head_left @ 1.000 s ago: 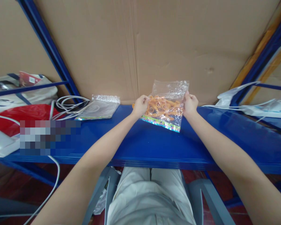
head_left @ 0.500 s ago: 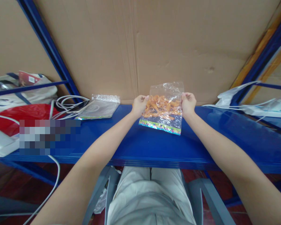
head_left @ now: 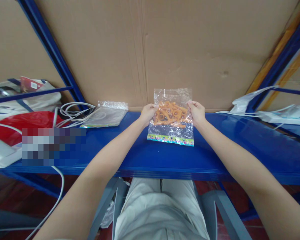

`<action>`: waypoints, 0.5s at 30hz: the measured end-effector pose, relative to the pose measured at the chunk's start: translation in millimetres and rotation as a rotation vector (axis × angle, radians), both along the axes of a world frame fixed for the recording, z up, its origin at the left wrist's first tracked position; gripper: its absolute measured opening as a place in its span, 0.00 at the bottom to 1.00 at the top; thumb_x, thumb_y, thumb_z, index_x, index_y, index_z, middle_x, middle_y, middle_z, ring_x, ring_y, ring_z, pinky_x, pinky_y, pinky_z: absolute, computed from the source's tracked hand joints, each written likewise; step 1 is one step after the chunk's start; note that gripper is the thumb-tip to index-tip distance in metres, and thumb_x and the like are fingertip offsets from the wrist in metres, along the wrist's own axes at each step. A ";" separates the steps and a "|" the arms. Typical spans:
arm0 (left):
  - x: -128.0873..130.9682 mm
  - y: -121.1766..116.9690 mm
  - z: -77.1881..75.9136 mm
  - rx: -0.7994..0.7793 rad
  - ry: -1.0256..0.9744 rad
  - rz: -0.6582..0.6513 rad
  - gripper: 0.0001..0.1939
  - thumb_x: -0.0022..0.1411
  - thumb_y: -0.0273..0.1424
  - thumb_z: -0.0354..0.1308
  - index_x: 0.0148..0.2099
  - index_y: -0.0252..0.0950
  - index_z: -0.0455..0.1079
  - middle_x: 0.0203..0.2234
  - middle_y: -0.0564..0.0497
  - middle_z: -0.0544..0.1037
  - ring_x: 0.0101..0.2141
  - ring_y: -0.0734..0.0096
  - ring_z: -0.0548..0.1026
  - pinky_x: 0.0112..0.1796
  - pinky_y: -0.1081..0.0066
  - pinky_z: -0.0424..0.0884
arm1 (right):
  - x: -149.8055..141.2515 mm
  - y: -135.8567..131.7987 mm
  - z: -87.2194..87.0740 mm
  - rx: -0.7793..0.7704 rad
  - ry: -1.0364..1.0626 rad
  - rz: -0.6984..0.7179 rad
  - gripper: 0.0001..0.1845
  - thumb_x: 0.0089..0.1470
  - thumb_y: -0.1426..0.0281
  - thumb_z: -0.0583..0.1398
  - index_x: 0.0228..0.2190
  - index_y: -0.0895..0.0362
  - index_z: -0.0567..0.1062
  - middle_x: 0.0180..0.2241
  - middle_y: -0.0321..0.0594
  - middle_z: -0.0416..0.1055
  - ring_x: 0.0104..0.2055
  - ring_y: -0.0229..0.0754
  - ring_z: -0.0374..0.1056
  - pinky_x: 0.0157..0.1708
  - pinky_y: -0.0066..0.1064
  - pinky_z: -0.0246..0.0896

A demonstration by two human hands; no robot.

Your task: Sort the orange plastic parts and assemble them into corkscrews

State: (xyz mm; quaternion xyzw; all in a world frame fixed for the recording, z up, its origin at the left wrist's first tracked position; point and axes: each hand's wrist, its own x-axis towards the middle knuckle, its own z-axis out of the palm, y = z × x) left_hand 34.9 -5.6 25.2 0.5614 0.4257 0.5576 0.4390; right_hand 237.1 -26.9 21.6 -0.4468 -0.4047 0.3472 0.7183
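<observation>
A clear plastic bag (head_left: 172, 133) hangs between my two hands over the blue table (head_left: 162, 161). Its lower edge carries a colourful printed strip. Inside it lies a heap of orange plastic pieces (head_left: 171, 113), some ring-shaped; I cannot make out what they are. My left hand (head_left: 148, 113) pinches the bag's left edge, fingers closed. The right edge is gripped by my right hand (head_left: 197, 111), thumb and fingers pressed together near the upper part.
Flat clear bags (head_left: 107, 115) lie in a stack to the left, beside coiled white cables (head_left: 72, 111). Further left are a red bag (head_left: 27, 123) and a white power strip (head_left: 5, 155). Cardboard (head_left: 180, 50) rises behind the table. White plastic (head_left: 242, 101) sits at right.
The bag has shifted slightly left and turned straighter toward me. My right hand has moved a little left, and the orange pieces have settled into a different heap.
</observation>
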 end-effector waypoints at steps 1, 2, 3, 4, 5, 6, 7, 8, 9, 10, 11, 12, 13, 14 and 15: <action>0.2 -0.4 0.2 -0.001 -0.004 -0.003 0.18 0.63 0.32 0.63 0.25 0.38 0.59 0.09 0.64 0.56 0.10 0.83 0.55 0.14 0.81 0.50 | 0.1 0.3 -0.1 0.003 0.003 -0.008 0.15 0.53 0.62 0.67 0.24 0.52 0.67 0.13 0.22 0.53 0.13 0.29 0.45 0.12 0.24 0.41; 0.2 -0.6 0.4 -0.001 -0.008 -0.009 0.17 0.64 0.31 0.61 0.26 0.38 0.59 0.09 0.64 0.55 0.10 0.83 0.55 0.14 0.81 0.49 | 0.3 0.8 -0.2 0.009 0.006 -0.014 0.15 0.54 0.62 0.66 0.24 0.52 0.67 0.13 0.23 0.53 0.13 0.30 0.46 0.12 0.24 0.41; 0.0 -0.6 0.6 0.001 -0.010 -0.018 0.17 0.65 0.30 0.60 0.26 0.38 0.59 0.09 0.64 0.53 0.10 0.83 0.54 0.14 0.81 0.48 | 0.7 1.5 -0.5 0.017 0.011 -0.020 0.15 0.54 0.61 0.66 0.25 0.52 0.67 0.13 0.23 0.53 0.13 0.30 0.46 0.12 0.24 0.42; -0.4 -0.4 0.9 0.005 -0.010 -0.026 0.17 0.66 0.30 0.59 0.25 0.38 0.59 0.09 0.65 0.52 0.09 0.83 0.53 0.14 0.80 0.47 | 1.0 2.4 -0.8 0.026 0.015 -0.024 0.15 0.54 0.61 0.66 0.25 0.52 0.67 0.13 0.23 0.52 0.14 0.30 0.46 0.13 0.24 0.42; -1.0 0.1 1.2 0.011 -0.010 -0.031 0.17 0.66 0.30 0.58 0.25 0.38 0.59 0.09 0.65 0.51 0.09 0.83 0.52 0.14 0.80 0.46 | 1.2 3.2 -1.2 0.034 0.017 -0.027 0.15 0.55 0.61 0.65 0.25 0.51 0.67 0.14 0.23 0.52 0.14 0.31 0.46 0.13 0.25 0.42; -1.6 0.8 1.6 0.020 -0.012 -0.035 0.17 0.66 0.30 0.58 0.25 0.38 0.59 0.09 0.65 0.51 0.09 0.83 0.52 0.14 0.79 0.46 | 1.3 3.9 -1.5 0.040 0.017 -0.032 0.15 0.55 0.61 0.65 0.24 0.51 0.67 0.14 0.23 0.52 0.14 0.31 0.46 0.13 0.25 0.43; -2.3 1.6 1.9 0.033 -0.017 -0.035 0.17 0.66 0.30 0.57 0.25 0.38 0.59 0.09 0.64 0.51 0.09 0.83 0.52 0.14 0.79 0.47 | 1.2 4.2 -1.7 0.046 0.015 -0.033 0.15 0.55 0.61 0.65 0.24 0.51 0.66 0.14 0.23 0.51 0.14 0.31 0.46 0.13 0.25 0.43; -2.8 2.5 2.2 0.047 -0.024 -0.030 0.17 0.66 0.30 0.57 0.24 0.38 0.59 0.09 0.64 0.51 0.09 0.83 0.51 0.14 0.79 0.47 | 0.9 4.2 -1.7 0.049 0.013 -0.033 0.15 0.55 0.61 0.65 0.24 0.51 0.66 0.14 0.23 0.51 0.14 0.31 0.46 0.14 0.25 0.43; -3.1 3.3 2.4 0.060 -0.032 -0.021 0.17 0.66 0.30 0.56 0.24 0.38 0.59 0.09 0.63 0.52 0.09 0.83 0.51 0.14 0.78 0.47 | 0.4 3.9 -1.6 0.051 0.012 -0.031 0.15 0.55 0.62 0.65 0.24 0.51 0.66 0.14 0.23 0.51 0.14 0.31 0.46 0.14 0.25 0.44; -3.1 3.9 2.5 0.070 -0.040 -0.009 0.17 0.66 0.29 0.55 0.24 0.38 0.59 0.10 0.63 0.52 0.10 0.82 0.51 0.14 0.78 0.47 | -0.3 3.1 -1.3 0.051 0.013 -0.028 0.15 0.55 0.62 0.65 0.24 0.51 0.66 0.14 0.23 0.51 0.14 0.31 0.46 0.14 0.25 0.44; -2.8 4.2 2.5 0.074 -0.047 0.005 0.17 0.66 0.28 0.54 0.24 0.38 0.59 0.10 0.63 0.53 0.10 0.82 0.51 0.14 0.78 0.47 | -1.1 2.1 -0.8 0.051 0.017 -0.026 0.14 0.55 0.62 0.65 0.24 0.51 0.66 0.14 0.23 0.51 0.14 0.31 0.46 0.13 0.25 0.43; -2.4 4.2 2.4 0.074 -0.055 0.017 0.16 0.66 0.28 0.54 0.24 0.38 0.59 0.10 0.62 0.54 0.10 0.81 0.53 0.14 0.78 0.47 | -1.9 0.9 -0.2 0.049 0.023 -0.024 0.14 0.55 0.63 0.65 0.24 0.51 0.66 0.14 0.23 0.51 0.14 0.31 0.46 0.13 0.25 0.43; -1.8 3.8 2.3 0.070 -0.060 0.026 0.16 0.66 0.27 0.53 0.24 0.38 0.59 0.10 0.62 0.56 0.10 0.81 0.54 0.14 0.78 0.48 | -2.6 -0.3 0.5 0.046 0.030 -0.020 0.14 0.55 0.63 0.65 0.25 0.51 0.66 0.14 0.23 0.51 0.14 0.31 0.46 0.13 0.25 0.42; -1.1 3.0 2.2 0.066 -0.063 0.032 0.15 0.66 0.27 0.53 0.25 0.38 0.59 0.11 0.61 0.58 0.11 0.81 0.55 0.14 0.78 0.49 | -3.2 -1.3 1.1 0.043 0.035 -0.016 0.14 0.55 0.63 0.65 0.25 0.51 0.66 0.13 0.23 0.50 0.13 0.30 0.45 0.13 0.25 0.42; -0.5 2.1 2.0 0.066 -0.063 0.037 0.14 0.66 0.27 0.53 0.26 0.38 0.59 0.12 0.61 0.61 0.11 0.81 0.57 0.14 0.79 0.50 | -3.6 -2.1 1.6 0.042 0.039 -0.012 0.14 0.55 0.62 0.65 0.25 0.51 0.66 0.13 0.22 0.50 0.13 0.30 0.45 0.12 0.24 0.41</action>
